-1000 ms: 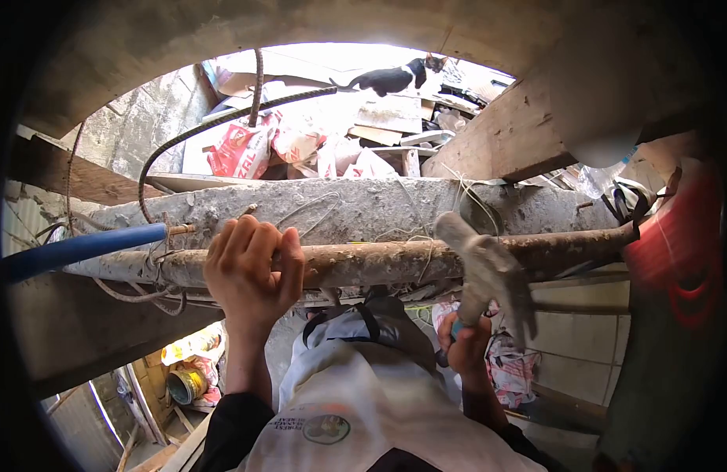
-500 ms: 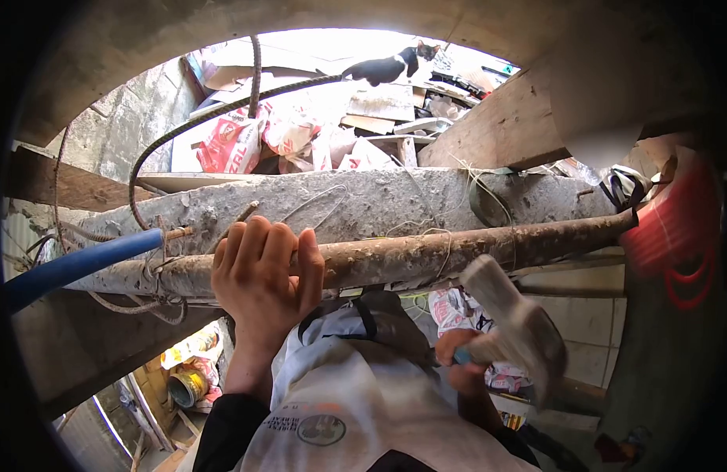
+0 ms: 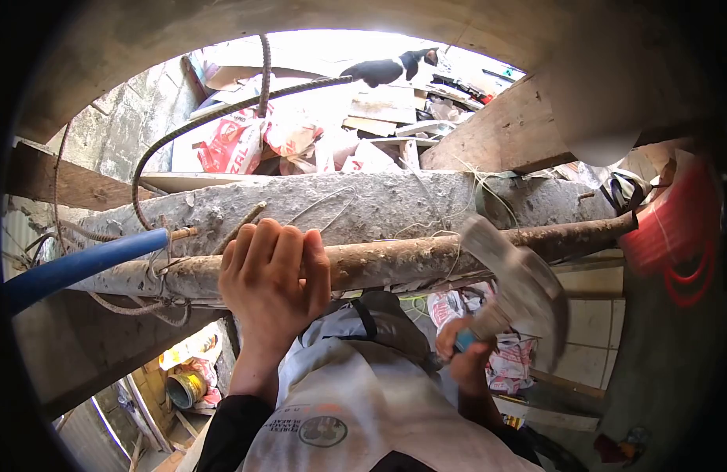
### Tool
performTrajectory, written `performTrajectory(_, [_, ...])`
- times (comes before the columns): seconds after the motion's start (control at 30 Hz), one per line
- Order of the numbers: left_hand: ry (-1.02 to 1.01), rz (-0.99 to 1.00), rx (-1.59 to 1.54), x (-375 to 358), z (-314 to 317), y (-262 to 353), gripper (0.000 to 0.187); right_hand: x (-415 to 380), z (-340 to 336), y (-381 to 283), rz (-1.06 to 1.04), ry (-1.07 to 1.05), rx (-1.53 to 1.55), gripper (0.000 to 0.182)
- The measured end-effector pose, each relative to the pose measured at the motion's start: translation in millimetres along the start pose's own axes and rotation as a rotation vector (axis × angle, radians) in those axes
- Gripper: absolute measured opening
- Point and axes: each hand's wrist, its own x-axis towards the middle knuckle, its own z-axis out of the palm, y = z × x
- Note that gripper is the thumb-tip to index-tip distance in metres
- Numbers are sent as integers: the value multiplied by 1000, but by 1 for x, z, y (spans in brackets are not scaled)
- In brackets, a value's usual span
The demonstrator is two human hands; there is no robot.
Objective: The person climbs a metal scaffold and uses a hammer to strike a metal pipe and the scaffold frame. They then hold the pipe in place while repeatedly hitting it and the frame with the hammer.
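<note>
My left hand (image 3: 273,275) is wrapped over a rusty, cement-spotted pipe (image 3: 395,262) that runs across in front of my body. In my right hand (image 3: 464,350) is a hammer (image 3: 528,279), gripped by its handle near a blue band. Its head, slightly blurred, is raised close to the pipe at the right of centre. Behind the pipe lies a rough concrete beam (image 3: 379,200). A short rusty bar end (image 3: 249,220) sticks out just above my left fingers, and thin wire loops hang around the pipe.
A blue hose (image 3: 88,263) and bent rebar (image 3: 214,114) are at the left. Wooden boards (image 3: 497,126) slant at the right, near a red bag (image 3: 666,228). Beyond the beam, a black-and-white cat (image 3: 391,67) stands on rubble and sacks (image 3: 233,145). A bucket (image 3: 186,388) lies below left.
The hammer and my right hand have moved upward, the hammer head now overlapping the pipe in view. My left hand keeps its hold. The cat has turned its head to the right.
</note>
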Motion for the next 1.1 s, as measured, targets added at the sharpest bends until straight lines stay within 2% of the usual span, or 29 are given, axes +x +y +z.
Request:
performTrajectory(0.03, [-5,0,-2,0,0,0,19,-5,-6,2,-36,-16,43,71])
performTrajectory(0.07, [-9,3,-2,0,0,-1,19,-7,-14,3,-51,-123,113,72])
performTrajectory(0.1, [-11,13,18,-1,1,-2,20,-9,-15,8,-51,-118,116,72])
performTrajectory(0.17, [-14,23,36,0,1,-1,21,-11,-14,11,-130,-93,-43,71])
performTrajectory(0.23, [-8,13,-7,1,-1,1,19,-10,1,13,-87,75,-314,65])
performTrajectory(0.3, [-1,18,-15,0,0,1,20,1,0,3,-10,-60,-135,63])
performTrajectory(0.5, [-7,-11,-103,2,-17,-5,14,-5,4,4,-63,-19,134,65])
performTrajectory(0.57, [10,-3,-154,4,-28,-13,13,-10,1,-2,-146,-195,209,70])
performTrajectory(0.63, [79,5,-101,4,-36,-24,8,1,-5,-1,-337,-412,136,67])
performTrajectory(0.73, [55,-38,-51,1,-29,-40,14,-5,-13,33,-363,-510,227,63])
performTrajectory(0.77, [8,-79,-16,-2,-27,-44,17,-21,-16,55,-351,-316,-270,55])
performTrajectory(0.8, [14,-69,-37,-3,-28,-45,21,-20,2,44,-323,-104,-759,49])
performTrajectory(0.83, [13,-70,-35,-5,-28,-45,21,-3,26,38,-228,-171,-404,50])
performTrajectory(0.9, [27,-96,-64,-5,-29,-47,23,-1,23,43,-184,-138,-539,57])
performTrajectory(0.97, [23,-99,-62,-5,-30,-46,25,4,38,17,-124,-93,-248,64])
performTrajectory(1.0, [12,-99,-64,-5,-31,-46,28,2,35,1,-16,-128,-274,70])
performTrajectory(1.03, [16,-105,-63,-4,-31,-46,28,-4,36,-2,-11,-66,-166,73])
performTrajectory(1.1, [19,-68,-33,-3,-30,-45,27,-11,11,9,-100,-191,-54,73])
